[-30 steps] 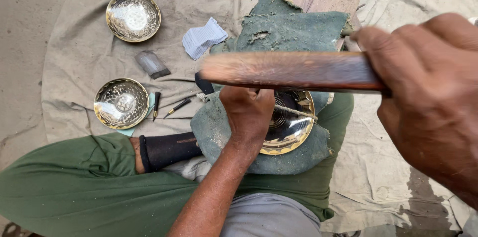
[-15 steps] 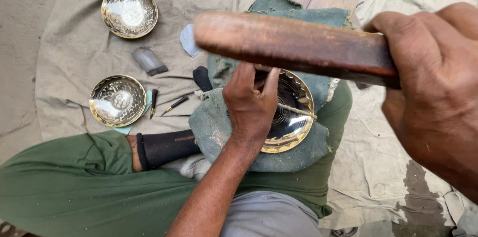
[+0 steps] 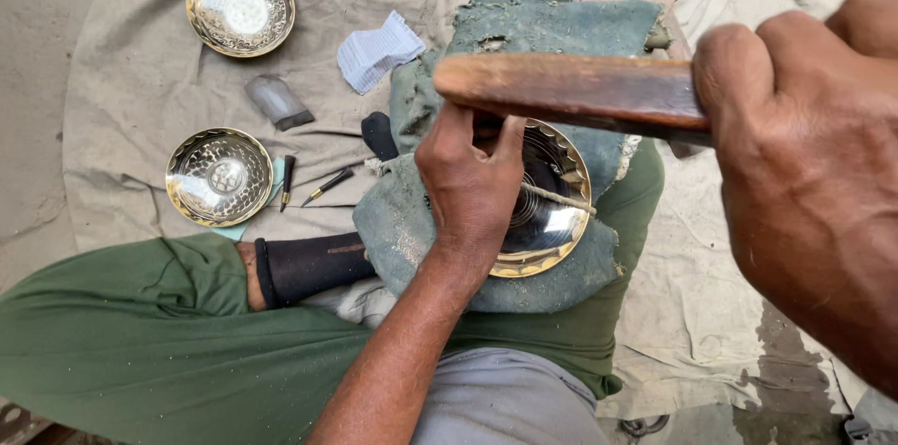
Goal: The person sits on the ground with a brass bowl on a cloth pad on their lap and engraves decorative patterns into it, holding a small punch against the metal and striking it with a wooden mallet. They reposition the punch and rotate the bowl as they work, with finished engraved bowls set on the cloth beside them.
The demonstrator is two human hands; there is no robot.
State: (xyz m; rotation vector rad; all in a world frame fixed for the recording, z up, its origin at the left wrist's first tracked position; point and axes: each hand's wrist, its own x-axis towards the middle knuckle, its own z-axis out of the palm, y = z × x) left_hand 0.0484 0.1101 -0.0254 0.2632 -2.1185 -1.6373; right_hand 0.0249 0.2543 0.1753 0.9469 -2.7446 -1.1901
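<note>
There is a single view, from a camera worn on the person's head, looking almost straight down at the lap and the ground in front of it. It sits very near the raised right hand (image 3: 814, 174), which fills the right edge of the picture and looks a little soft, perhaps from being so close. The left hand (image 3: 472, 183) lies lower and farther off, near the middle. The pale canvas ground sheet (image 3: 122, 61) spreads farthest away across the top and left. The person's own green-trousered legs (image 3: 159, 333) fill the bottom edge, nearest the wearer.
</note>
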